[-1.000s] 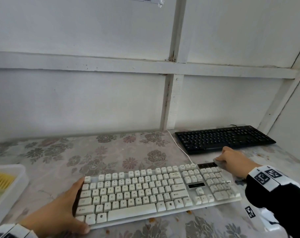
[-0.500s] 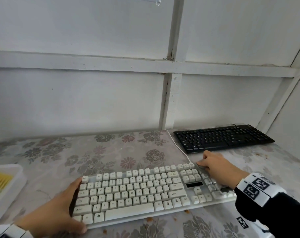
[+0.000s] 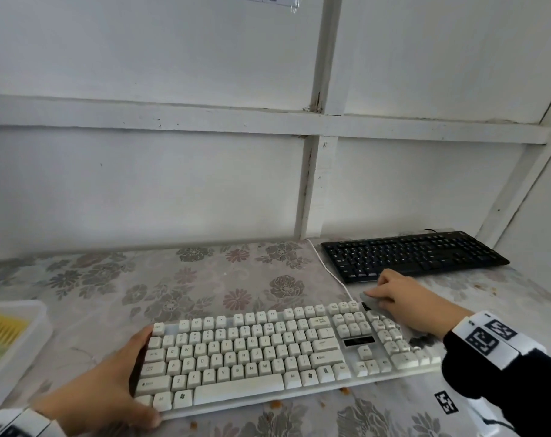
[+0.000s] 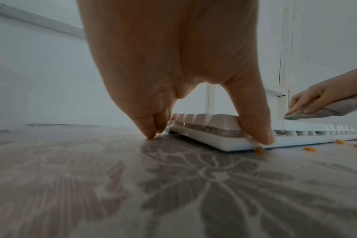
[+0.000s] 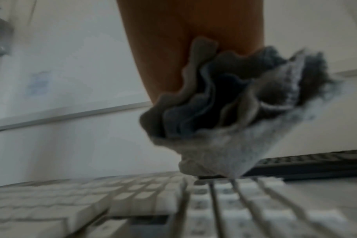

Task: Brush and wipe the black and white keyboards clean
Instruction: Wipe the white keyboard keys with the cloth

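the bunched grey wiping cloth, gripped in the right hand, has been swept back to the far right corner of the white plastic keyboard. the near left corner is held by the left hand. the black keyboard lies behind, apparently awaiting wiping.

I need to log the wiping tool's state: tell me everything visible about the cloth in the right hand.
The cloth is grey, soft and fleecy, bunched into wavy folds. The right hand grips it with fingers laid on top, pressing its lower end onto the far right corner of the white keyboard.
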Available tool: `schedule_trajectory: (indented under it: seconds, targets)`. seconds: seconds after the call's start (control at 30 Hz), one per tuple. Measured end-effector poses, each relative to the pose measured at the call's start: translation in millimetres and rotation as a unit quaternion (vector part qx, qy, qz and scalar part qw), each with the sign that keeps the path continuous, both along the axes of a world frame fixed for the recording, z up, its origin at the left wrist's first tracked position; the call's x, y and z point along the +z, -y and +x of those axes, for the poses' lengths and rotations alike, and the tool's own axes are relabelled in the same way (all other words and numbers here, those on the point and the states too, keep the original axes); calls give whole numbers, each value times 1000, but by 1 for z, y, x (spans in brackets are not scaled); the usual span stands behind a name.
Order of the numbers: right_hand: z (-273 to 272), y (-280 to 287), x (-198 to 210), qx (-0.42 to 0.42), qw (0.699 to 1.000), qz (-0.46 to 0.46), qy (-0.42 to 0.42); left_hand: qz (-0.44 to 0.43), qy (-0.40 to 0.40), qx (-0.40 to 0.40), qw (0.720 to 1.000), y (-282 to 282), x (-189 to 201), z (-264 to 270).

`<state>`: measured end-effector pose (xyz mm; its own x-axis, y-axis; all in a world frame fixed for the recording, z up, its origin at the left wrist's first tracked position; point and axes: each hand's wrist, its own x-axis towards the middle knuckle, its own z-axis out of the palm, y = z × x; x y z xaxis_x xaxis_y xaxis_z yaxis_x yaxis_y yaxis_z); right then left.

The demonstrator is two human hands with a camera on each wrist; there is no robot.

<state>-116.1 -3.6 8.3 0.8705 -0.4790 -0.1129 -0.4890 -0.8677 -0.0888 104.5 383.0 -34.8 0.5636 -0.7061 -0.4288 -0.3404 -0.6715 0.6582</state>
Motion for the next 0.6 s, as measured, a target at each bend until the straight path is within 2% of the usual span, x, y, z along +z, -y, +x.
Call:
schedule_trajectory:
  seconds: [0.1,0.33,0.6]
  targets:
    - [7,-15,-8,15,999,-10,-26,-9,2,0,1000,-2,-4,3]
    - [-4,-9,-15,-91,994,-48,-37,-33,49,-8,998,-6,-19,9]
    - [-14,17,-2,-147,988,-43,-12,-32,92,-12,995,-8,-34,15]
